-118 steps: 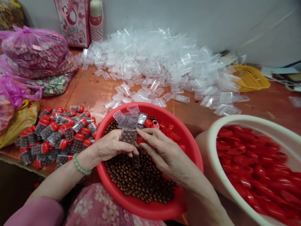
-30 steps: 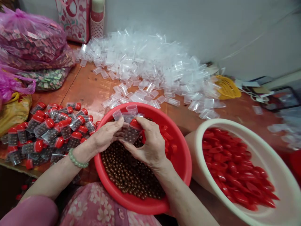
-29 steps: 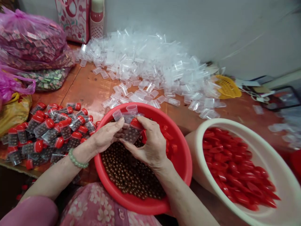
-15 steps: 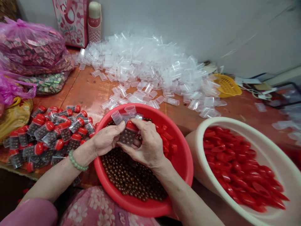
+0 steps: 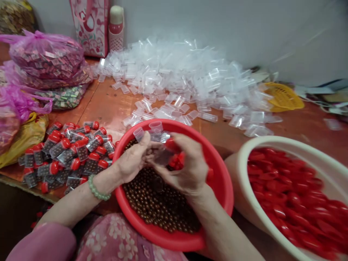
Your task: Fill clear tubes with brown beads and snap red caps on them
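Over the red basin (image 5: 227, 192), my right hand (image 5: 187, 166) grips a small clear container (image 5: 162, 156) with a red cap, blurred by motion. My left hand (image 5: 133, 159), with a green bead bracelet at its wrist, is closed beside the container; its fingertips are partly hidden, and what they hold cannot be made out. Brown round beads (image 5: 152, 203) fill the near part of the basin. Several clear empty containers (image 5: 156, 127) show just beyond my hands, and red caps (image 5: 178, 161) lie behind my right hand.
A pile of filled, red-capped containers (image 5: 81, 150) lies at left. Clear containers (image 5: 174, 72) are heaped at the back, near a yellow basket (image 5: 285, 98). A cream tub (image 5: 243, 170) of red pieces stands at right. Pink bags (image 5: 49, 59) and a bottle (image 5: 116, 29) are at back left.
The view has shifted, so the scene sits further right. My right hand and the red-capped container have moved slightly right, away from my left hand, and are now blurred.
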`<action>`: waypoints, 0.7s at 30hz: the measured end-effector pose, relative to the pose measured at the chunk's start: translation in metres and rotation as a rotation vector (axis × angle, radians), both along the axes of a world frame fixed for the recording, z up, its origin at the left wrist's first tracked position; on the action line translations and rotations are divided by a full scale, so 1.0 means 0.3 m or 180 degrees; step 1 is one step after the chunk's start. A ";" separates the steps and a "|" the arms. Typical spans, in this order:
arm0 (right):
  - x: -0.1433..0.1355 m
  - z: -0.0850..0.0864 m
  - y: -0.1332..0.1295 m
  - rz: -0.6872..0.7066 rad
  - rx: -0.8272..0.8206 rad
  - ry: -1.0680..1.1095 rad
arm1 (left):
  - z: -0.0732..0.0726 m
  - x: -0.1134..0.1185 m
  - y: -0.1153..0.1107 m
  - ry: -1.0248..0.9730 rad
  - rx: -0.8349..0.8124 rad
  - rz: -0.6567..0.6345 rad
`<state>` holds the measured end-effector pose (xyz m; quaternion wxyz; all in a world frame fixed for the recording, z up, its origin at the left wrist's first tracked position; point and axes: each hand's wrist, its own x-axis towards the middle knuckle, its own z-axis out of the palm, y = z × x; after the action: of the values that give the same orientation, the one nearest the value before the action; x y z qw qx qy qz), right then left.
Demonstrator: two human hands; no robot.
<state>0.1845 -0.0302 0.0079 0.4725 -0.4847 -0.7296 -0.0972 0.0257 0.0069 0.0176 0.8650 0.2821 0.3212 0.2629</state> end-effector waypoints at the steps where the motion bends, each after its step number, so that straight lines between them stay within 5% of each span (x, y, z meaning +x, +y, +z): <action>1: 0.001 -0.006 0.005 -0.0012 0.0059 0.0019 | -0.004 -0.004 0.004 0.0053 0.0017 0.0100; 4: 0.005 -0.026 0.017 -0.0267 0.0238 0.0166 | -0.018 -0.013 0.016 0.0124 0.0046 0.0176; 21: -0.033 -0.050 0.031 0.0486 -0.0711 -0.0172 | -0.020 0.011 0.028 -0.0302 -0.0031 -0.0049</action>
<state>0.1746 -0.0208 -0.0070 0.4019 -0.4745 -0.7831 0.0079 0.0292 0.0154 0.0116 0.8826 0.2675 0.2788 0.2677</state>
